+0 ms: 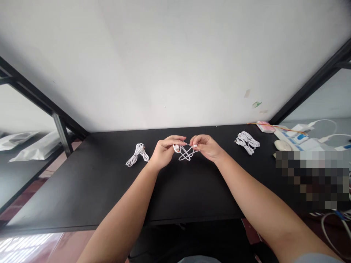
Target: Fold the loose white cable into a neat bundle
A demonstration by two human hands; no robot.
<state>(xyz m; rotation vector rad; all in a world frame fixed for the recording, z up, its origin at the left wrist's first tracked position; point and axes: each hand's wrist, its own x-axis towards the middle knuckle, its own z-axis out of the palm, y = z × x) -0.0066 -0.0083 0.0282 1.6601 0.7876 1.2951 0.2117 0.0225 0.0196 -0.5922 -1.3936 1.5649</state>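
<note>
In my left fingers (175,137) and right fingers (201,140): one white cable (185,153), looped. On the black desk (109,190): left cable bundle (135,155), tied; right cable bundle (247,141), tied.

White cable (187,153): smooth plastic jacket, soft satin look. Left cable bundle (135,157) and right cable bundle (247,141): same smooth white plastic. Tabletop (95,186): black, smooth, mostly matt, dull sheen toward left. Wall (153,73): matt paint, scuffed in spots. Shelf frame (41,99): dark painted metal, low sheen. Bag (37,150): translucent film, wrinkled. Power strip (286,136): hard plastic. Floor (74,243): reddish, glossy. Sleeve (318,258): soft cloth.
</note>
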